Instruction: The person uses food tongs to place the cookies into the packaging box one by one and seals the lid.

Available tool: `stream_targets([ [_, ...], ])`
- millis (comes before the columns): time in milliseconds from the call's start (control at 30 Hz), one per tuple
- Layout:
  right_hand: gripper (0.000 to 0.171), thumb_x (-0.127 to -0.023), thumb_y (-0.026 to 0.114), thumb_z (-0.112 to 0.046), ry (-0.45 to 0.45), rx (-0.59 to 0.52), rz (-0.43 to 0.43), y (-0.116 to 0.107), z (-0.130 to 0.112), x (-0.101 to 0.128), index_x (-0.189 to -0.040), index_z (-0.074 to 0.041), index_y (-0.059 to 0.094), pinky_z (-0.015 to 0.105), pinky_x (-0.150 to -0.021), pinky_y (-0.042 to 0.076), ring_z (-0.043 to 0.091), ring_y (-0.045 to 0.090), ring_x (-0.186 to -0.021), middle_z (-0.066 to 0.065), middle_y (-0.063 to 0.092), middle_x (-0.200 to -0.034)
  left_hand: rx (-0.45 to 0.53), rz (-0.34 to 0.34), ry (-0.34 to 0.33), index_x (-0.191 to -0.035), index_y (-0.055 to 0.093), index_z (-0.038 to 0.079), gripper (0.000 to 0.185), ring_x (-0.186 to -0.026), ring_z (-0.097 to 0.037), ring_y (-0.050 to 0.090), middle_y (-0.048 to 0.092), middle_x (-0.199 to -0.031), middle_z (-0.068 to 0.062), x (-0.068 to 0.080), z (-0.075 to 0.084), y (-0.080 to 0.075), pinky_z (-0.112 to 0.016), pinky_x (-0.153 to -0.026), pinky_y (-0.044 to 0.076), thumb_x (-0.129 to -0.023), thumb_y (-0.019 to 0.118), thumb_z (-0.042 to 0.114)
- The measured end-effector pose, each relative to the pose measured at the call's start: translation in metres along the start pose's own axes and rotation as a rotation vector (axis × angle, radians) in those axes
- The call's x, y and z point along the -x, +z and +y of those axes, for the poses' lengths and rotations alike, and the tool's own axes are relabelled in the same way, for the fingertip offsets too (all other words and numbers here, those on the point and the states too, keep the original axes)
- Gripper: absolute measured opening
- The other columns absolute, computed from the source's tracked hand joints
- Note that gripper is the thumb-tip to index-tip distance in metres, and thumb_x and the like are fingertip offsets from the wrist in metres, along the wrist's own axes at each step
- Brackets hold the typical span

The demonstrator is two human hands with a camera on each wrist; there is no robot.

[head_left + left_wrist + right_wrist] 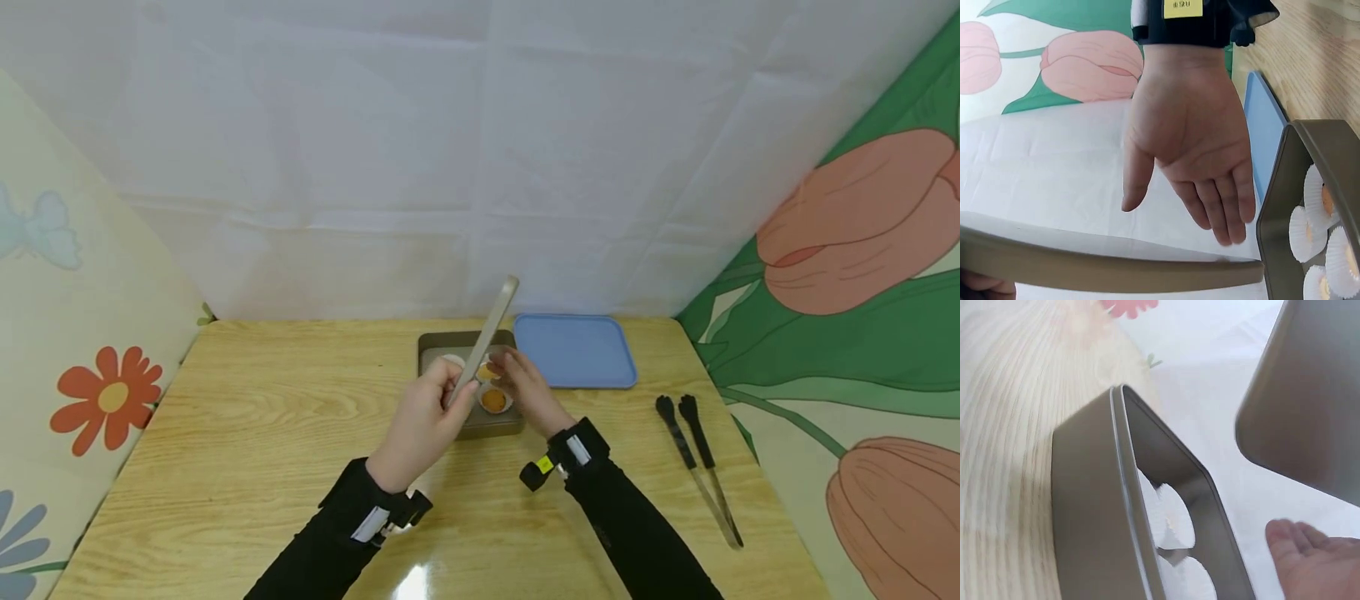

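In the head view my left hand (426, 418) grips a long edge of a metal tin lid (491, 321), tilted up nearly on its side. Below it a brown-grey rectangular tin (489, 430) sits uncovered on the table. Inside are several small golden baked treats (493, 401) in white paper cups (1340, 265). My right hand (529, 390) hovers over the tin's right side, holding nothing. Its palm and loosely straight fingers (1229, 212) face the camera in the left wrist view. The lid partly hides the treats from above.
Behind the tin's right side lies a blue tray (573, 350). Metal tongs with black tips (697, 450) rest at the right of the wooden table (300, 392). A white cloth (337, 167) hangs at the back, with printed panels on both sides.
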State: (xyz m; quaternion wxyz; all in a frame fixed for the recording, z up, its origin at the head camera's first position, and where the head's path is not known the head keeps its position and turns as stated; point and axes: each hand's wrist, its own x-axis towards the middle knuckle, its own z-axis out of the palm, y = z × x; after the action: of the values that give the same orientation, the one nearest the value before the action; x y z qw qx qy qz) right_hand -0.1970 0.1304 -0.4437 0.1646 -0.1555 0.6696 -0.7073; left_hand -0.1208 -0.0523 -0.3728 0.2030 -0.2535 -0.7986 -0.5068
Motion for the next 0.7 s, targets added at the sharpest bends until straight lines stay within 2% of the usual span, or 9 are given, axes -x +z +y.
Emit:
stream_targets([
  [133,0.058,-0.1,0.026,-0.034,0.006,-0.201,-0.012,0.002,0.003,-0.001,-0.143,0.001,0.008,0.037,-0.104,0.025,0.036,0.023,-0.132,0.027,0.022,-0.143,0.037,-0.007,0.024,-0.083,0.046,0.008,0.014,-0.046,-0.001,0.033,0.036,-0.061,0.008,0.0,-0.001,0.004,-0.02,-0.04,0.03,-0.087,0.058,0.001],
  [233,0.06,-0.1,0.027,-0.034,0.004,-0.277,-0.016,0.003,0.004,-0.001,-0.144,0.0,0.005,0.04,-0.105,0.023,0.039,0.024,-0.13,0.03,0.022,-0.142,0.097,-0.015,0.005,-0.083,0.046,0.005,0.014,-0.046,-0.002,0.033,0.036,-0.061,0.005,-0.001,0.005,0.002,-0.021,-0.04,0.03,-0.087,0.055,-0.004],
  [333,0.059,-0.1,0.028,-0.033,-0.004,-0.288,-0.013,0.001,0.005,-0.001,-0.144,0.0,0.007,0.042,-0.105,0.022,0.037,0.031,-0.127,0.03,0.03,-0.138,0.143,-0.008,-0.026,-0.081,0.045,0.001,0.014,-0.048,-0.001,0.031,0.036,-0.061,0.004,-0.003,0.015,-0.002,-0.021,-0.04,0.029,-0.086,0.053,-0.01],
  [400,0.059,-0.1,0.03,-0.033,-0.009,-0.299,0.009,0.0,0.007,-0.001,-0.144,0.0,0.011,0.041,-0.104,0.025,0.032,0.04,-0.122,0.025,0.041,-0.13,0.155,0.007,-0.04,-0.081,0.045,0.0,0.014,-0.048,-0.001,0.031,0.035,-0.061,0.004,-0.004,0.014,-0.003,-0.021,-0.041,0.028,-0.086,0.052,-0.011],
  [467,0.058,-0.1,0.032,-0.032,-0.019,-0.304,0.028,-0.002,0.008,0.0,-0.143,0.002,0.015,0.039,-0.102,0.029,0.023,0.048,-0.114,0.013,0.049,-0.121,0.128,0.027,-0.028,-0.082,0.045,0.0,0.013,-0.049,-0.001,0.03,0.034,-0.062,0.005,-0.003,0.007,-0.002,-0.021,-0.041,0.027,-0.085,0.053,-0.01],
  [567,0.057,-0.098,0.036,-0.032,-0.042,-0.297,0.066,-0.005,0.01,0.002,-0.14,0.004,0.022,0.033,-0.096,0.035,0.013,0.052,-0.102,0.0,0.054,-0.109,0.089,0.049,-0.018,-0.084,0.046,0.002,0.013,-0.05,-0.002,0.029,0.033,-0.063,0.007,-0.002,-0.006,0.0,-0.021,-0.043,0.027,-0.086,0.055,-0.007],
  [700,0.045,-0.097,0.042,-0.031,-0.057,-0.192,0.175,-0.011,0.01,0.006,-0.128,0.0,0.036,0.032,-0.091,0.036,0.008,0.05,-0.095,-0.002,0.052,-0.104,0.031,0.063,-0.032,-0.091,0.048,0.003,0.009,-0.05,-0.003,0.03,0.034,-0.062,0.007,-0.002,-0.016,-0.003,-0.022,-0.043,0.029,-0.088,0.054,-0.002],
])
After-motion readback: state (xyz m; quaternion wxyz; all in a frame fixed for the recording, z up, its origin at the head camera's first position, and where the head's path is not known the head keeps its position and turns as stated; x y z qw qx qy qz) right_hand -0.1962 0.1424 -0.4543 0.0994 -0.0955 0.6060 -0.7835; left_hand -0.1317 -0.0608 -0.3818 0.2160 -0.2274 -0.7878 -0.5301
